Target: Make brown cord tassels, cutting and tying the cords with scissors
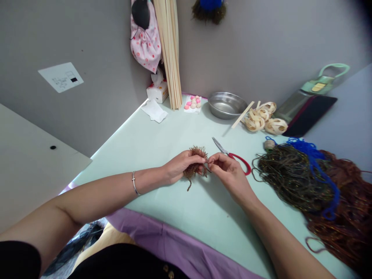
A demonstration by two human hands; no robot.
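Bundle of brown looped yarn (pixel 191 169) over bench (pixel 130 155), between hands, mostly within left hand (pixel 178 164). Left fingers clamped on bundle, thumb across its upper side. Right hand (pixel 231 172) at bundle's right edge, thumb and forefinger tips drawn together; cannot tell whether strand sits between them. Loose yarn end trails on bundle's near side. Scissors (pixel 223 149) lie just beyond right hand, red handle nearest.
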